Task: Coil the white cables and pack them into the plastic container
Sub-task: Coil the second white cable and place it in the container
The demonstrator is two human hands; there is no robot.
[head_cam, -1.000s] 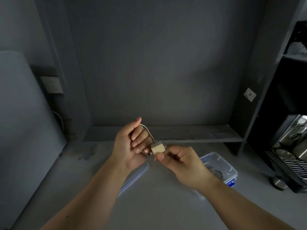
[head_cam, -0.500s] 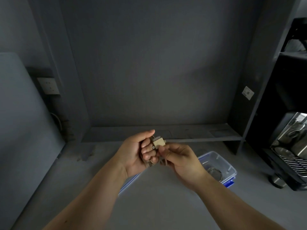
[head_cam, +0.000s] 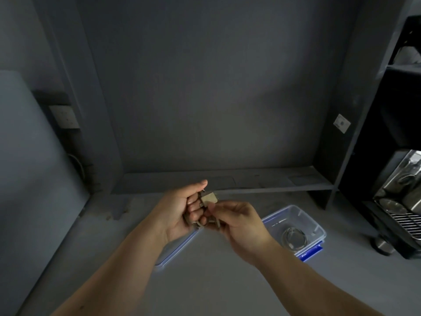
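Head view: a sec earlier the left hand (head_cam: 180,210) had its fingers spread w/ a cable loop standing up over them, and the plug (head_cam: 209,199) sat between the two hands. By now that loop had gone: the left fingers were curled shut round the bunched white cable (head_cam: 197,221), thumb up on top, w/ short bits of cord poking out below the fist. The right hand (head_cam: 237,221) had moved in till it touched the left, its grip pinched closed on the cord just under the plug, thumb and forefinger tips on it. Hands had also drifted up a bit in frame.

Meaning, as I judged it: winding of this cable was about finished, w/ only the plug end left to tuck. It wasn't packed yet.

The container (head_cam: 316,226) stood open on the worktop (head_cam: 216,281) to the right, near the right wrist, w/ one coil (head_cam: 293,238) already in it. The lid (head_cam: 175,254) lay flat under the left wrist.
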